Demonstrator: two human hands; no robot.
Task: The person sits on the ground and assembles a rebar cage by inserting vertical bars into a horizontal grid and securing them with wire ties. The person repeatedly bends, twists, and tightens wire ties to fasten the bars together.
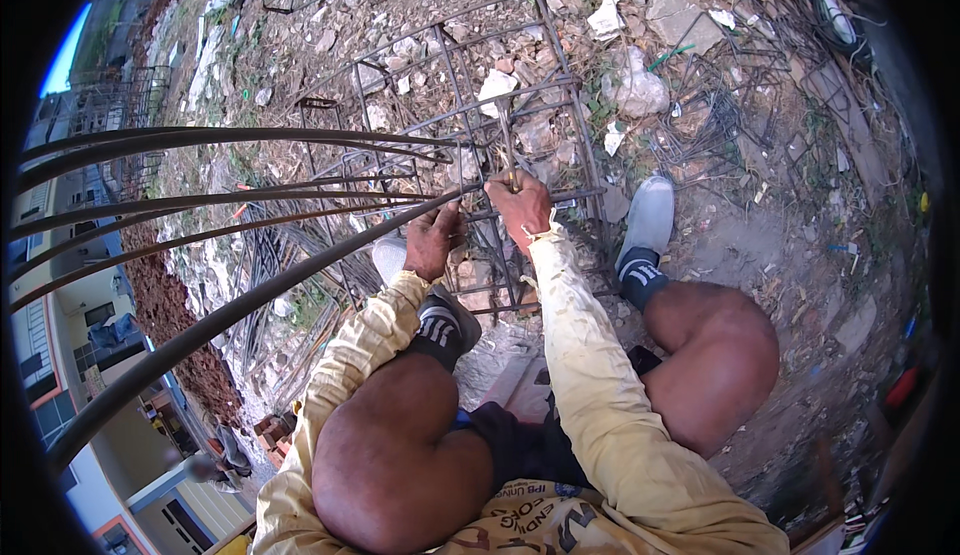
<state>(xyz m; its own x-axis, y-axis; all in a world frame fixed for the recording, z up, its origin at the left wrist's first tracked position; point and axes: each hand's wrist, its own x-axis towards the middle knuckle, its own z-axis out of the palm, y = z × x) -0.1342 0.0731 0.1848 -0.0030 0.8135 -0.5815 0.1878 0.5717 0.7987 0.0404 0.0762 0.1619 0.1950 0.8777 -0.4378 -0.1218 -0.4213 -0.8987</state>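
My left hand (432, 242) is closed against the underside of a thick steel reinforcing bar (270, 300), its fingertips partly hidden there. Close beside it, my right hand (522, 210) is wrapped round a slim metal tool (506, 137) whose shaft points away from me; its exact kind is too small to tell. Both hands are at the near part of a steel rebar cage (575, 140), made of long bars and square stirrups. Several more long bars (200, 138) run in from the left and end by my hands.
Broken stone and rubble cover the ground, with a pale rock (637, 85) beyond the cage. Tangled wire (715, 140) lies at right, near a coil of dark cable (835, 20). My shoes (648, 217) flank the cage's near end. Houses (100, 355) stand at far left.
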